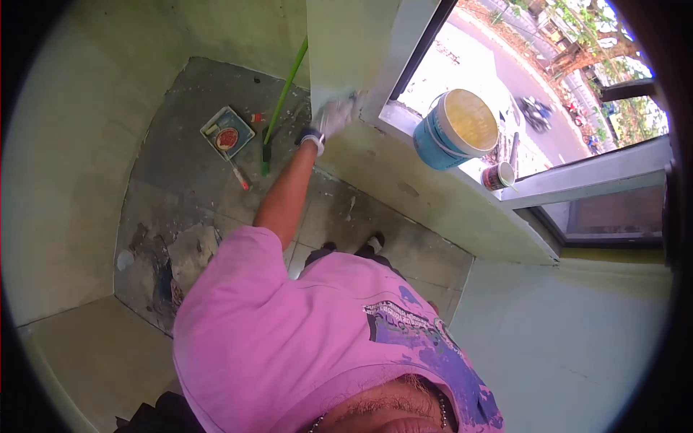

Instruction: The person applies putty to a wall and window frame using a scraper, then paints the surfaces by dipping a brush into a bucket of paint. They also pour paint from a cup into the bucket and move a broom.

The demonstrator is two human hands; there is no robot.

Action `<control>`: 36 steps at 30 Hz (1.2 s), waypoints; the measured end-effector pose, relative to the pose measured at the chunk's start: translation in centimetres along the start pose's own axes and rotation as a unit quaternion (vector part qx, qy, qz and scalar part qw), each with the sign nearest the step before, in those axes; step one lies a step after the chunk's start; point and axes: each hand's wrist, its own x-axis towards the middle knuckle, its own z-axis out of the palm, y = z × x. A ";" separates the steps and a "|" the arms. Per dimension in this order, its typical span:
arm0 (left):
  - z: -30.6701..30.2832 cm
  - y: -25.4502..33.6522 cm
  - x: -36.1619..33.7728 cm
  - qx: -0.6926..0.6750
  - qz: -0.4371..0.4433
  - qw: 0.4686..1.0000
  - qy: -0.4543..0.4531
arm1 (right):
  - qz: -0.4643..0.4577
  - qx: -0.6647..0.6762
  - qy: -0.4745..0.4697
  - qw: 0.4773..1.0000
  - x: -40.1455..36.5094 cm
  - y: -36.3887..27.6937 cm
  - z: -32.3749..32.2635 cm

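My left hand (336, 119) wears a pale glove and reaches up to the greenish wall corner just below the window frame. Motion smears its fingers, and a greyish patch shows at their tips, so I cannot make out whether it holds anything. Closest on the sill are a blue bucket (437, 137) with a pale yellowish inside and a small dark can (497, 176). My right hand is outside the view.
On the floor lies a paint tray (208, 131) with a red-handled tool (238, 173) across it. A green-handled broom (289, 83) leans by the wall. Scraps of debris (191, 252) are scattered at left. The open window (462, 43) gives onto a street.
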 end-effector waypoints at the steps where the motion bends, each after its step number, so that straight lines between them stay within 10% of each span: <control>1: 0.9 -0.7 -1.9 -0.089 -0.094 0.991 -0.042 | -0.024 -0.011 0.007 1.000 0.4 0.6 0.0; 4: 1.7 -4.6 -1.6 0.007 -0.196 0.970 -0.141 | 0.070 0.137 -0.041 0.987 -1.2 -3.4 -2.3; 11: -6.0 11.8 -1.2 -0.160 0.107 0.981 0.009 | 0.034 0.058 -0.035 0.997 -4.7 -11.5 -6.3; 14: -3.2 5.1 1.2 -0.056 0.207 0.974 0.067 | 0.000 -0.024 -0.010 1.000 -3.3 -10.0 -5.0; 17: -1.0 1.3 -0.3 -0.110 -0.106 0.985 -0.076 | -0.066 -0.063 0.005 0.996 -2.3 -8.4 -3.9; 21: -4.0 7.4 -0.4 -0.012 -0.132 0.987 -0.094 | -0.040 -0.107 -0.050 0.992 1.4 -4.0 -1.7; 30: -16.3 33.2 0.8 -0.135 0.297 0.944 0.052 | -0.026 -0.019 -0.054 0.998 2.1 -9.8 -1.7; 36: -8.9 18.2 2.2 0.059 0.196 0.976 0.072 | -0.021 0.007 -0.055 0.998 2.4 -11.6 -0.9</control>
